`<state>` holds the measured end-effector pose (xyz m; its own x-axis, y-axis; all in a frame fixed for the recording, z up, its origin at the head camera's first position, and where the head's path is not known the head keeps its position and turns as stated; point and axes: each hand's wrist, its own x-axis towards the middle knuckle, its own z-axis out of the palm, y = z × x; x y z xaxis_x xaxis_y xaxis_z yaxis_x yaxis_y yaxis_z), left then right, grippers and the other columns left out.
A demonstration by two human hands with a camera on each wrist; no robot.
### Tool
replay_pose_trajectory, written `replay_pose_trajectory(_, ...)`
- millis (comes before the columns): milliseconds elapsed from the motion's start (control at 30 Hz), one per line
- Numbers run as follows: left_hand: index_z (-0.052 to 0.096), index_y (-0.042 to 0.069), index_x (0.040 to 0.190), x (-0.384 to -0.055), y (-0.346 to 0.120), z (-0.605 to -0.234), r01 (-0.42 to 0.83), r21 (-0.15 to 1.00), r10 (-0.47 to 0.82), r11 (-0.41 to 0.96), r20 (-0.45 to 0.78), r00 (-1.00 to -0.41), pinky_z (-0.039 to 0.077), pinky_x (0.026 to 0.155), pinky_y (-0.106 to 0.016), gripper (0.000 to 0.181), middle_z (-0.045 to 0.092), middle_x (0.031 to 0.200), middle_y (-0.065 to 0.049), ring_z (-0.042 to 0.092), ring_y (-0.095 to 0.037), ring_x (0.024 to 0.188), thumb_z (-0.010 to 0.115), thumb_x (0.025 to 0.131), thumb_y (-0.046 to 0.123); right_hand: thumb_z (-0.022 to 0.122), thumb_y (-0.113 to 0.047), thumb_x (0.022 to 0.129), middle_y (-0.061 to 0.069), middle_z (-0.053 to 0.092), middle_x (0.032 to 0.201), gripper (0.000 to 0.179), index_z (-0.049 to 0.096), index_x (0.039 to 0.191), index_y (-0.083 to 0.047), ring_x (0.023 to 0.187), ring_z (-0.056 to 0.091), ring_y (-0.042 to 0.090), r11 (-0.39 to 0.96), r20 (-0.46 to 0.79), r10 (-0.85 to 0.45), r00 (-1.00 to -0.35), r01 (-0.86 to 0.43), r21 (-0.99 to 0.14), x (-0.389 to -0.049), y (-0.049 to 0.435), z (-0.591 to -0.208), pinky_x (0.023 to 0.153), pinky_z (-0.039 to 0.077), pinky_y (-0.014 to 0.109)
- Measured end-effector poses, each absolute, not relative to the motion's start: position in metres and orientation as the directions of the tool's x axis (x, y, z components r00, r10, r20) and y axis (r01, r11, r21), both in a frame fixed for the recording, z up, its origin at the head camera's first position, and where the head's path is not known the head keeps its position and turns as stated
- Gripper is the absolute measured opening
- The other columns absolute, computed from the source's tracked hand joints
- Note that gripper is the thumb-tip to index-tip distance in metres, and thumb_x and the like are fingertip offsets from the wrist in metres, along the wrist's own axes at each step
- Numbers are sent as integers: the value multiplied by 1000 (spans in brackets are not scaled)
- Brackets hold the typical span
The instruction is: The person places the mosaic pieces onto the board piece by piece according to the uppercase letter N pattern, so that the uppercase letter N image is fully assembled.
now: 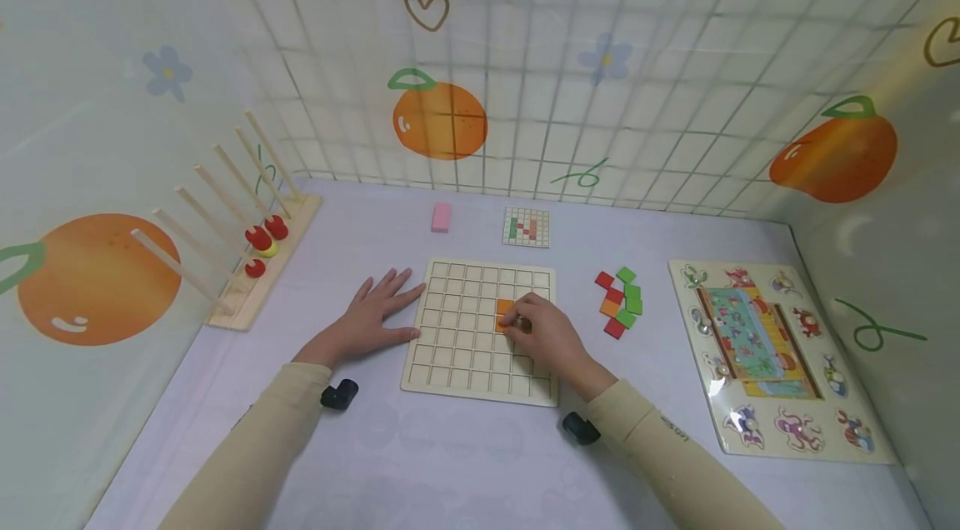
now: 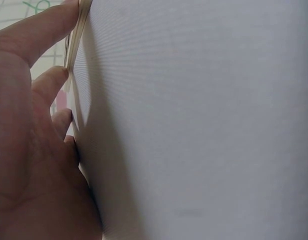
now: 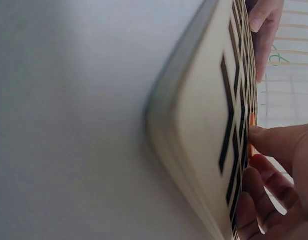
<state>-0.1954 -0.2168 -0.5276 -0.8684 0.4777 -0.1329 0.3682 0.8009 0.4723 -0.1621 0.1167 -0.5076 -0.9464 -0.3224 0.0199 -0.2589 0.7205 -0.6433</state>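
Observation:
A wooden grid board lies in the middle of the table. My left hand lies flat with spread fingers at its left edge; the thumb and index fingertips touch the rim, as the left wrist view also shows. Over the right half of the board, my right hand has its fingers curled, and thumb and forefinger pinch a small orange square tile down at the grid. Another orange tile sits in the cell just above it. Part of the pinched tile is hidden by the fingers.
Loose red, green and orange tiles lie right of the board. Behind it are a pattern card and a pink block. A wooden peg rack with red pieces stands left; a picture puzzle lies right.

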Motion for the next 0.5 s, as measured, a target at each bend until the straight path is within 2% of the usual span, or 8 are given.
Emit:
replay_pose_trajectory(267,32,28,161,-195,-217,-527,370,483,482,793,-127,-867,-7,124,-53,83,11,171,-4,0,-28,157,64,92,62,79,-14,90,-8,61,98,11,77,100,-19,82,53,13,722,9,-317,-948,-248,-647,-162,117,-507,72,49,28)
replay_pose_trajectory(500,32,27,161,-195,-217,-527,370,481,482,795,-130,-866,-7,124,-53,83,11,171,-4,0,-28,157,64,92,62,79,-14,90,-7,61,100,13,77,102,-19,83,53,13,727,3,-306,-952,-235,-645,-163,117,-509,73,49,28)
